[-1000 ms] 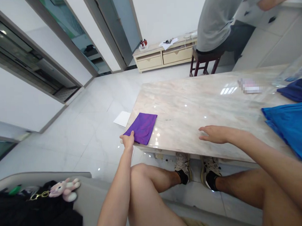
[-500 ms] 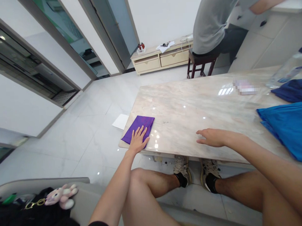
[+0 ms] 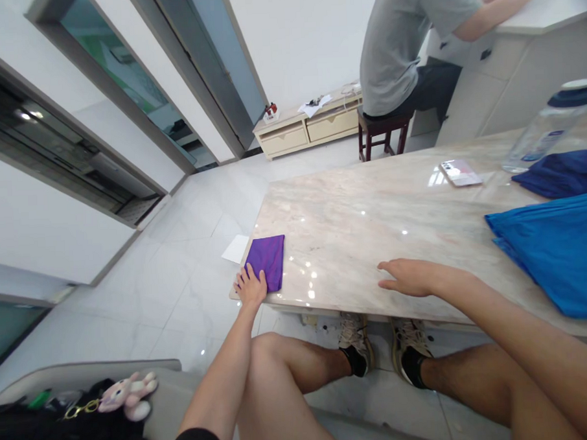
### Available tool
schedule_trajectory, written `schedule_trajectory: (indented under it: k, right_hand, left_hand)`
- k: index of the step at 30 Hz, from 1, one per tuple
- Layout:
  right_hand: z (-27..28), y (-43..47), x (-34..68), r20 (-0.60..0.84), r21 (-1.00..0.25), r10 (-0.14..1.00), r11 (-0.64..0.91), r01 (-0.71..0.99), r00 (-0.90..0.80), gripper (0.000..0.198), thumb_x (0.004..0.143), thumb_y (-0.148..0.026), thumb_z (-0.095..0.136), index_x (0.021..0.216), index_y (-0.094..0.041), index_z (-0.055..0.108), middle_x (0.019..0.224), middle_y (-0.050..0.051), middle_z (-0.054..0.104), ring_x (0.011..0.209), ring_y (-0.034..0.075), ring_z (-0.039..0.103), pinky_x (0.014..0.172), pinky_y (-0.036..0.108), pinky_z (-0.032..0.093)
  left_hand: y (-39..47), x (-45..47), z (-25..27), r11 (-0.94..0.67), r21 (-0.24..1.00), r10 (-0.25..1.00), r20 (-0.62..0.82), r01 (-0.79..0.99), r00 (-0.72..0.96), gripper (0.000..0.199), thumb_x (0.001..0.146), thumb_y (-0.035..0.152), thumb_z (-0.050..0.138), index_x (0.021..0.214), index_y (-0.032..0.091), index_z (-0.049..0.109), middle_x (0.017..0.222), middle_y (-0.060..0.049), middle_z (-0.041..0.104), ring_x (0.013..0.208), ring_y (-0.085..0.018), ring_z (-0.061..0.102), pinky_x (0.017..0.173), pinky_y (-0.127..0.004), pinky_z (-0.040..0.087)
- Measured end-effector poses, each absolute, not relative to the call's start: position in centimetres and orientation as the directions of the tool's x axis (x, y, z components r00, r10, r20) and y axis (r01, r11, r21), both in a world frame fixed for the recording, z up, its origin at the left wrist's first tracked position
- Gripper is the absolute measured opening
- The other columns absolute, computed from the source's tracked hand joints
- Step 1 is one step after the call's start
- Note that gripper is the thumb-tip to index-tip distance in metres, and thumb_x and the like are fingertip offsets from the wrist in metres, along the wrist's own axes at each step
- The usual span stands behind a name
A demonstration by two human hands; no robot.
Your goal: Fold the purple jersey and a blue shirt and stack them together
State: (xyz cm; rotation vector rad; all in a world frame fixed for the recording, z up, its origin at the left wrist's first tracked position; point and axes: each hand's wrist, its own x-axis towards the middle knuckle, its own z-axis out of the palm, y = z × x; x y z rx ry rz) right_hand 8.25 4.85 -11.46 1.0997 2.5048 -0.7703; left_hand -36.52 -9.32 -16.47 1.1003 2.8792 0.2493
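Fingers (image 3: 250, 272) of the left hand (image 3: 251, 290) spread loosely, gripping nothing, laid over the near-left part of the folded purple cloth (image 3: 270, 256), which sits at the left end of the marble surface (image 3: 332, 225). Since half a second ago, hand and cloth have moved closer to that end and the cloth has turned squarer to the front edge: likely a repositioning, not a new fold. Right hand (image 3: 413, 276) unchanged, fingers parted, holding nothing, contact unclear, apart from the blue cloth (image 3: 557, 254).

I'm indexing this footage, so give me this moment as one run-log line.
left hand: spread on purple cloth | right hand: empty, over marble tabletop | bright-blue cloth: right of right hand | phone: near bottle
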Motion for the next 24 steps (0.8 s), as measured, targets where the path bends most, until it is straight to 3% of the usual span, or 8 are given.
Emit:
schedule_trajectory:
  k: [3,6,10,14,16,19,21,24]
  right_hand:
    - [-10.5,4.9,8.5,-0.479,-0.366,0.577,0.554,0.748,-0.662,0.067,0.104,-0.052,0.055,0.154,-0.009,0.066,0.148,0.027,0.071,0.136,0.043,0.07,0.117,0.057,0.053]
    - [-9.9,5.0,9.1,-0.477,-0.384,0.578,0.54,0.749,-0.662,0.07,0.104,-0.052,0.056,0.157,-0.006,0.062,0.152,0.029,0.068,0.14,0.043,0.068,0.119,0.055,0.052]
    - [-8.9,4.8,10.5,-0.457,-0.403,0.615,0.501,0.766,-0.643,0.07,0.104,-0.052,0.059,0.157,-0.006,0.063,0.149,0.029,0.069,0.138,0.041,0.07,0.118,0.051,0.053]
    - [-7.7,2.0,12.9,-0.358,-0.364,0.716,0.484,0.796,-0.599,0.065,0.108,-0.046,0.05,0.158,-0.007,0.062,0.152,0.026,0.069,0.141,0.039,0.068,0.121,0.05,0.051]
    - [-7.2,-1.0,14.9,-0.297,-0.283,0.815,0.422,0.861,-0.497,0.057,0.109,-0.04,0.046,0.152,-0.01,0.067,0.15,0.025,0.07,0.138,0.038,0.069,0.118,0.05,0.052]
    - [-6.5,-7.6,18.0,-0.219,-0.151,0.947,0.204,0.967,-0.234,0.045,0.109,-0.035,0.043,0.124,-0.016,0.081,0.12,0.025,0.081,0.117,0.04,0.078,0.106,0.053,0.058]
    - [-6.0,-12.2,19.2,-0.096,-0.227,0.971,0.192,0.955,-0.218,0.041,0.108,-0.036,0.046,0.114,-0.019,0.083,0.121,0.023,0.08,0.121,0.039,0.075,0.11,0.053,0.057]
    - [-5.8,-16.5,19.9,0.155,-0.43,0.978,0.191,0.883,-0.136,0.045,0.107,-0.039,0.051,0.139,-0.019,0.076,0.148,0.019,0.07,0.14,0.037,0.064,0.122,0.053,0.05]
  left_hand:
    - [-11.1,-36.2,-15.5,0.808,0.16,0.579,-0.031,0.567,-0.815,0.086,0.106,0.047,0.049,0.172,-0.006,0.028,0.176,-0.038,0.033,0.166,-0.05,0.033,0.133,-0.068,0.031]
    - [-12.7,-34.6,-13.5,0.764,0.182,0.621,0.054,0.619,-0.782,0.094,0.101,0.035,0.057,0.171,-0.012,0.017,0.174,-0.044,0.028,0.166,-0.048,0.034,0.132,-0.064,0.037]
    - [-15.9,-29.6,-10.4,0.551,0.322,0.768,0.164,0.77,-0.619,0.079,0.097,0.029,0.06,0.167,-0.001,0.037,0.17,-0.034,0.045,0.162,-0.042,0.044,0.132,-0.06,0.039]
    - [-20.4,-21.1,-8.6,0.322,0.5,0.867,0.187,0.804,-0.463,0.052,0.109,0.033,0.045,0.155,0.014,0.059,0.156,-0.022,0.064,0.149,-0.032,0.061,0.129,-0.054,0.047]
    - [-22.4,-16.4,-8.5,0.206,0.488,0.917,0.207,0.848,-0.342,0.046,0.11,0.035,0.045,0.149,0.022,0.066,0.153,-0.016,0.069,0.145,-0.032,0.064,0.128,-0.056,0.049]
    - [-24.9,-10.4,-8.9,0.06,0.414,0.911,0.349,0.908,-0.22,0.054,0.109,0.034,0.05,0.162,0.026,0.056,0.167,-0.014,0.058,0.157,-0.035,0.051,0.129,-0.06,0.047]
    - [-25.7,-7.9,-9.1,-0.03,0.36,0.897,0.422,0.932,-0.134,0.064,0.107,0.032,0.053,0.171,0.028,0.045,0.174,-0.013,0.05,0.161,-0.038,0.046,0.129,-0.064,0.046]
    - [-24.9,-6.1,-9.3,-0.146,0.324,0.882,0.47,0.935,-0.025,0.075,0.105,0.033,0.055,0.176,0.029,0.035,0.176,-0.014,0.047,0.161,-0.043,0.043,0.127,-0.071,0.043]
